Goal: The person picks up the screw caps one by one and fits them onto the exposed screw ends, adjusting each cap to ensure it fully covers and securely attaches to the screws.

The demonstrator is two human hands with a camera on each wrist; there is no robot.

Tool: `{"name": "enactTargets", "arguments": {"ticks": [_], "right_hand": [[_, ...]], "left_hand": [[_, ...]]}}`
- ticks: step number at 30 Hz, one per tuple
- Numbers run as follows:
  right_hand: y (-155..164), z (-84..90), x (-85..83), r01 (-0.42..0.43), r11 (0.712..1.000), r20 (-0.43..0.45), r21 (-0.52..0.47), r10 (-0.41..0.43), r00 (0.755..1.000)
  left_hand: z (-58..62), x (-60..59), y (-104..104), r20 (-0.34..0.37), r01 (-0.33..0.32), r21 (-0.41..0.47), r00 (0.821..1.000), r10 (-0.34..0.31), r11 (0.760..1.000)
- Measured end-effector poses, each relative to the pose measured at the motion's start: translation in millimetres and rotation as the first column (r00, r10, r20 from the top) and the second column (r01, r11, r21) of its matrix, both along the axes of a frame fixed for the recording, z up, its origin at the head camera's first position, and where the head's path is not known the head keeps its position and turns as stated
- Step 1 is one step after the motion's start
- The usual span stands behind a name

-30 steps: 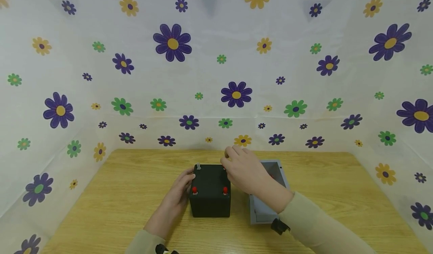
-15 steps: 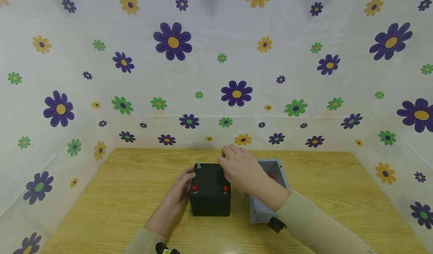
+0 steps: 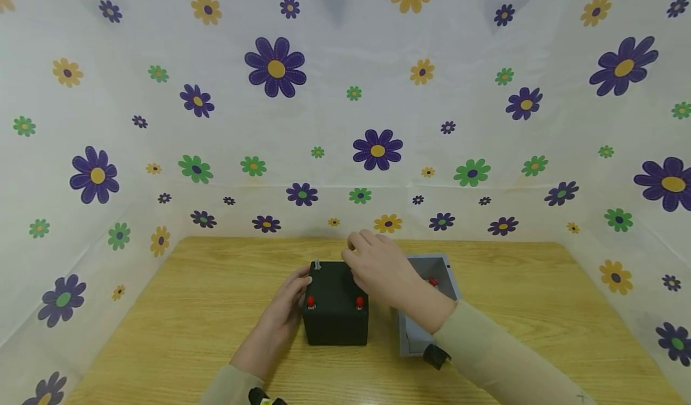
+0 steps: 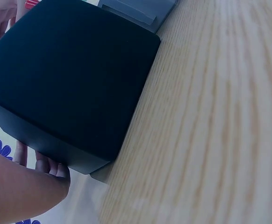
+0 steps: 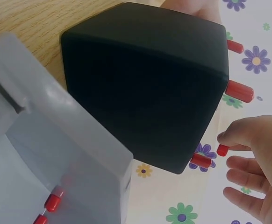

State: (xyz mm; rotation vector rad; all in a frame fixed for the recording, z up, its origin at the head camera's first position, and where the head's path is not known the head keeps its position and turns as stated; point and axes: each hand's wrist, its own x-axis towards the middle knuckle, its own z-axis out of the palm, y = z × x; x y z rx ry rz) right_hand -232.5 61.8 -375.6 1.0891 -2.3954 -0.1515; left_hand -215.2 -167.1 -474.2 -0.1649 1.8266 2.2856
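A black box (image 3: 337, 327) with posts at its top corners stands on the wooden table. Red caps (image 3: 311, 302) cover both front posts; at the back left corner a bare metal post (image 3: 317, 265) shows. In the right wrist view three red caps (image 5: 239, 91) stick out from the box. My left hand (image 3: 281, 312) holds the box by its left side, fingers bent against it in the left wrist view. Above the box's back right corner, my right hand (image 3: 380, 273) pinches a small red cap (image 5: 223, 150) between thumb and index finger, hiding that corner in the head view.
A grey tray (image 3: 403, 339) stands just right of the box, partly under my right forearm. Inside it lie red caps (image 5: 53, 202). White flower-printed cloth (image 3: 324, 117) rises behind and on both sides of the table (image 3: 178, 315).
My right hand has moved a little left across the back of the box, and more of the tray shows. The left hand and the box have stayed in place.
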Motion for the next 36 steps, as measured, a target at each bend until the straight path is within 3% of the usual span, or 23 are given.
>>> {"name": "enactTargets", "arguments": {"ticks": [14, 36], "right_hand": [[-9, -4.6, -4.0, -0.034, 0.999, -0.06, -0.001, 0.034, 0.998], [-22, -6.3, -9.4, -0.085, 0.996, -0.06, 0.001, 0.085, 0.995]], "left_hand": [[0.8, -0.6, 1, -0.004, -0.008, 0.023, 1.0, 0.008, 1.0], [-1.4, -1.8, 0, 0.003, -0.002, 0.017, 1.0, 0.002, 1.0]]}}
